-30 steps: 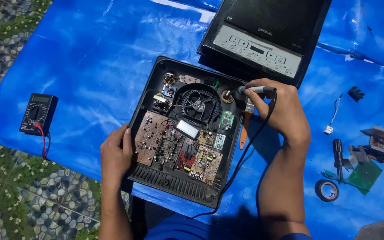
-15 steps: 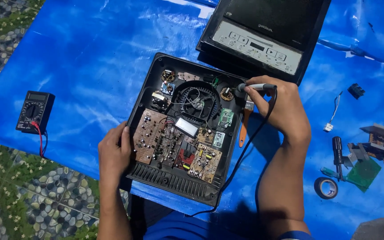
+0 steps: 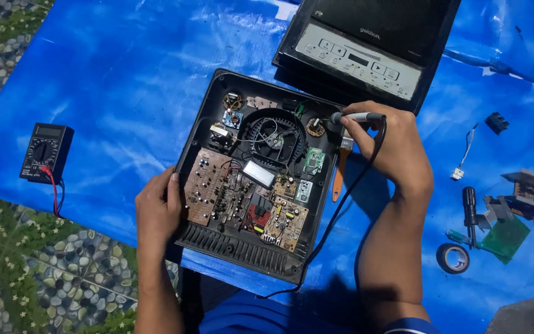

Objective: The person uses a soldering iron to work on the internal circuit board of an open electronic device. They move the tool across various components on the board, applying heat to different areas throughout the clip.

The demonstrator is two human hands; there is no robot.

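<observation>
An opened black appliance base point(image 3: 200, 127) lies on a blue tarp, showing a round fan and brown circuit boards point(image 3: 205, 185). My left hand point(image 3: 156, 210) grips its left edge. My right hand point(image 3: 394, 148) holds a grey pen-shaped tool point(image 3: 356, 116) with a black cord point(image 3: 341, 210); its tip rests at the upper right of the base, beside a small round copper-coloured part point(image 3: 315, 127). An orange-handled tool point(image 3: 337, 176) lies by the base's right edge.
The appliance's black top cover with a control panel point(image 3: 356, 59) lies behind. A black multimeter point(image 3: 44, 151) with red and black leads sits at left. At right are a tape roll point(image 3: 453, 257), a screwdriver point(image 3: 469, 207), a green board point(image 3: 505, 238) and small parts.
Both hands hold their places; the view has shifted only slightly.
</observation>
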